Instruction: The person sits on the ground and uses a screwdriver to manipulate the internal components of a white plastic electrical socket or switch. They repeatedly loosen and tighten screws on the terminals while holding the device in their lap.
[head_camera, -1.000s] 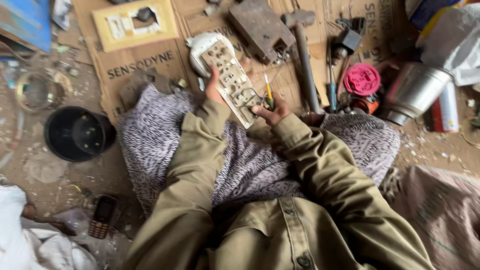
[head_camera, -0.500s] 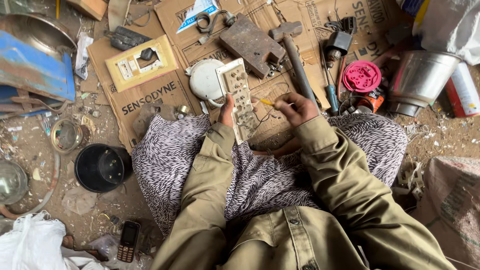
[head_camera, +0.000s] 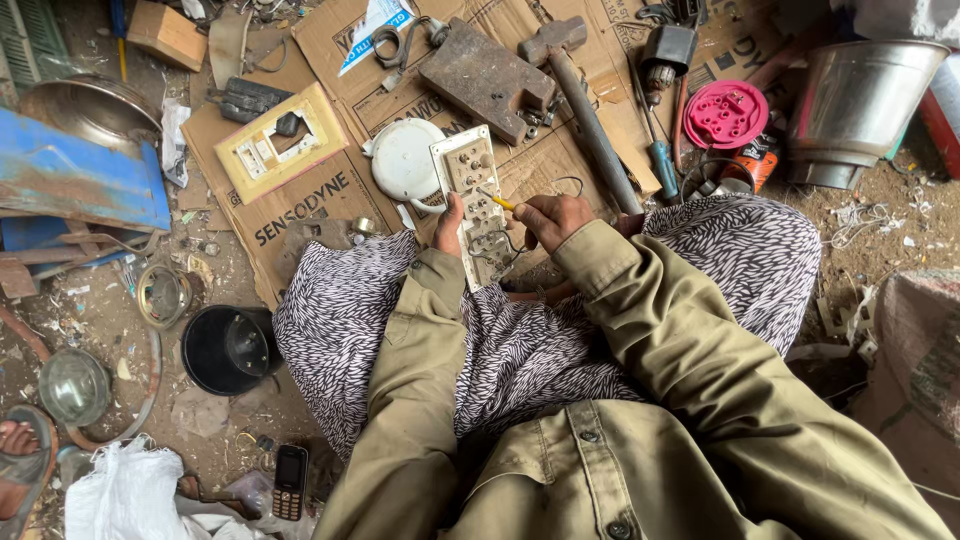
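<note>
Left hand (head_camera: 449, 222) grips the left long edge of the switch board (head_camera: 473, 203), thumb on its face, board propped upright on the lap at 12 o'clock from the knees. The board looks like rigid cream plastic, light and probably brittle at corners; best taken by the long edges, not by the switches or the loose wires (head_camera: 505, 250) dangling near its lower end. It's a long rectangular plate, grimy, with rows of sockets and switches. Right hand (head_camera: 553, 217) is closed around a yellow-handled screwdriver (head_camera: 499, 202), tip against the board's middle; the thin tool could slip on smooth plastic.

Around: black pot (head_camera: 228, 348) at 9 o'clock on the ground, mobile phone (head_camera: 290, 481) at 7, white round cover (head_camera: 405, 160) just beside the board at 11, hammer (head_camera: 580, 95) at 1, pink disc (head_camera: 726, 113) at 2, steel bucket (head_camera: 858, 95) further right.
</note>
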